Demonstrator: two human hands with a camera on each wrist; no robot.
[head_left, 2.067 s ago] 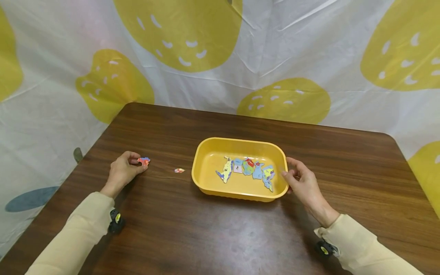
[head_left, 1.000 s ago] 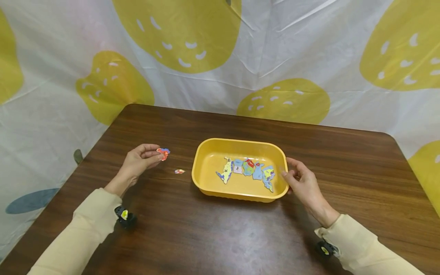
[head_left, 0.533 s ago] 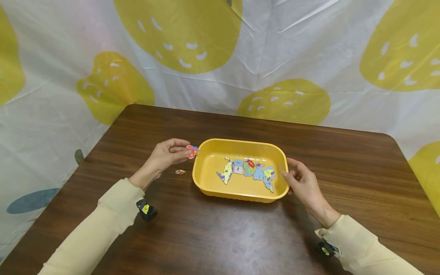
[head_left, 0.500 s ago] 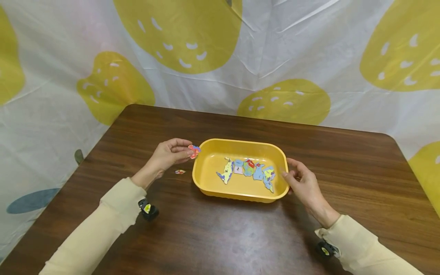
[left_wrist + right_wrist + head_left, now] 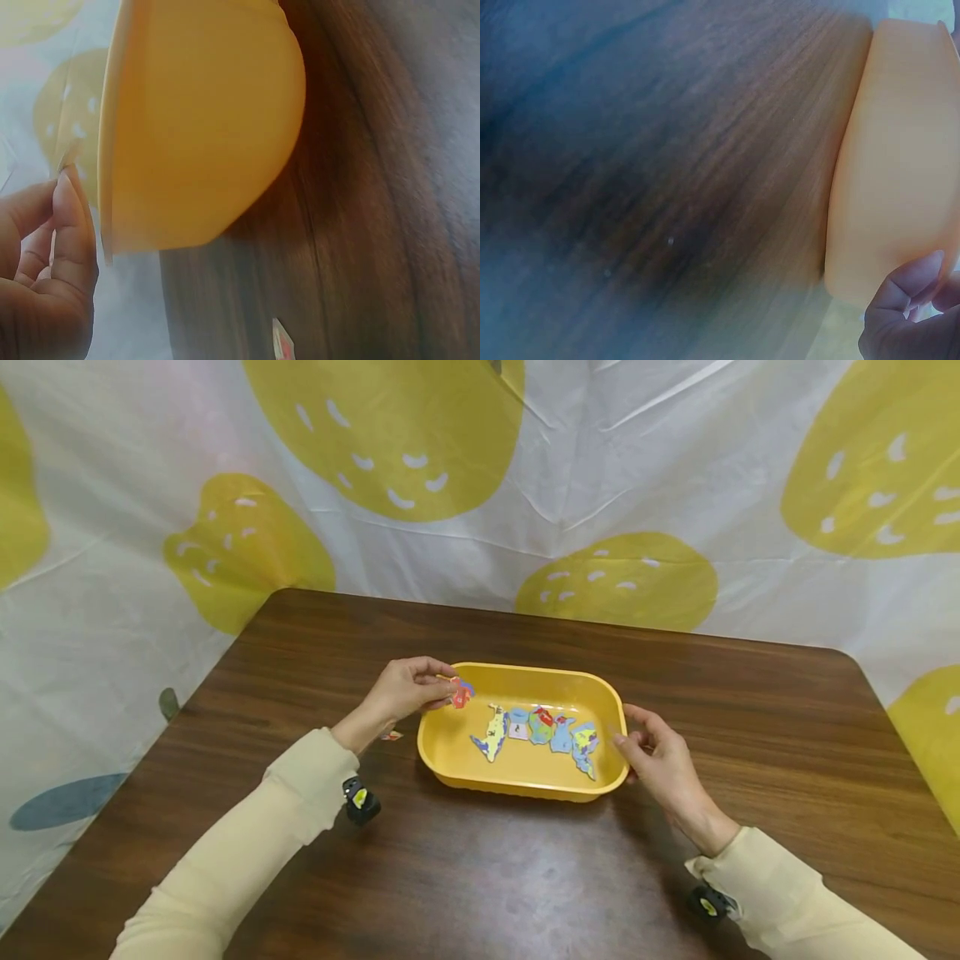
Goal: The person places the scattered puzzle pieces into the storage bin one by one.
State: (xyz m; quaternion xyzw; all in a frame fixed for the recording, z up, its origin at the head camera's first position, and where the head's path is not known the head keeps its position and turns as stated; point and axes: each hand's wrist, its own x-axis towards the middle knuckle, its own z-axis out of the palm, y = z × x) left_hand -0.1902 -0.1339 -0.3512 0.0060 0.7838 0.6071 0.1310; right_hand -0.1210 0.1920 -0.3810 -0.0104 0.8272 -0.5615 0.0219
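In the head view my left hand pinches a red and blue map puzzle piece between thumb and fingertips, over the left end of a yellow plastic tub. From the left wrist view, the left hand is beside the tub's rim, and the piece shows only as a thin blurred edge. My right hand grips the tub's right end, with the thumb at the rim. Inside the tub several flat pieces lie in a row, among them a yellow piece and a green and red piece.
A small red and yellow piece lies on the dark wooden table, left of the tub and partly behind the left wrist. A white curtain with yellow shapes hangs behind the table's far edge.
My left hand has carried the red and blue piece rightward from the table's left side to above the tub's left end. The right hand and the tub have stayed in place.
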